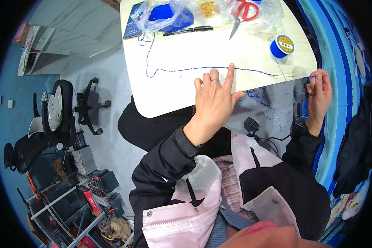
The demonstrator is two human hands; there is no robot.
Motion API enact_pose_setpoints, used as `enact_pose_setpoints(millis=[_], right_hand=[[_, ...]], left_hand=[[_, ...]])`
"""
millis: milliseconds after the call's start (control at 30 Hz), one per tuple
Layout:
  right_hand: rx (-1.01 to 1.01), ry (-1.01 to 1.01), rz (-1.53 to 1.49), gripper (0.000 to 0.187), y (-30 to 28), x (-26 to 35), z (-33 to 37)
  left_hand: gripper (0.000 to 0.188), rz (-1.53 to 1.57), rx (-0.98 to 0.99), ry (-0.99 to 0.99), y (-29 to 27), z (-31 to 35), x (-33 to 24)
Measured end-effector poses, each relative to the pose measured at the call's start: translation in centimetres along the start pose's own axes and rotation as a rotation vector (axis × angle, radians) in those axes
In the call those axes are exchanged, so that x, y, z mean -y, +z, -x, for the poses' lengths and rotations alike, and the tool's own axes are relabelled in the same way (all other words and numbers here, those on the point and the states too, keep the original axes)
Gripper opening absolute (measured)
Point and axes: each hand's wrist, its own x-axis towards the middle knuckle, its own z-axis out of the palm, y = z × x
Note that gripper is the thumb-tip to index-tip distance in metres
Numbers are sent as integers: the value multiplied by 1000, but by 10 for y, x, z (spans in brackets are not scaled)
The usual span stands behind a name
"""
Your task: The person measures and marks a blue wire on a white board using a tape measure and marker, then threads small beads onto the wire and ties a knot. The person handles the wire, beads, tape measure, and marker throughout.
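Observation:
A blue cord [202, 67] with small beads spaced along it runs across the pale table [173, 93]. At its left it bends up towards the plastic bags. My left hand [213, 97], a ring on one finger, lies over the table's near edge with fingers spread. Its index fingertip rests at the cord beside a bead. Past the table's right corner, my right hand [320, 93] pinches the blue right end between thumb and fingers. Between that end and the beaded stretch, the line looks thin and pale. A spool of blue cord [279, 50] sits near the right edge.
Red-handled scissors [247, 12], a black pen [188, 31], a phone [131, 25] and clear bags [175, 16] with blue and gold contents lie at the back. Tangled blue thread [258, 97] hangs below the near edge. An office chair [62, 111] stands left.

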Motion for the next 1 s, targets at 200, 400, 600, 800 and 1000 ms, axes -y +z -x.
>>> enact_pose_setpoints(millis=[200, 400, 600, 800, 1000], right_hand=[[-31, 21, -59, 10, 2, -1, 2], [-17, -3, -46, 9, 1, -2, 2], [-38, 6, -34, 9, 0, 0, 3], [-43, 8, -44, 11, -1, -2, 3], [-35, 15, -35, 12, -3, -5, 2]], left_hand=[[66, 14, -37, 46, 11, -12, -19], [67, 18, -79, 64, 18, -16, -30], [64, -15, -41, 117, 26, -22, -41], [63, -18, -51, 104, 30, -21, -41], [65, -2, -23, 99, 29, -22, -43]])
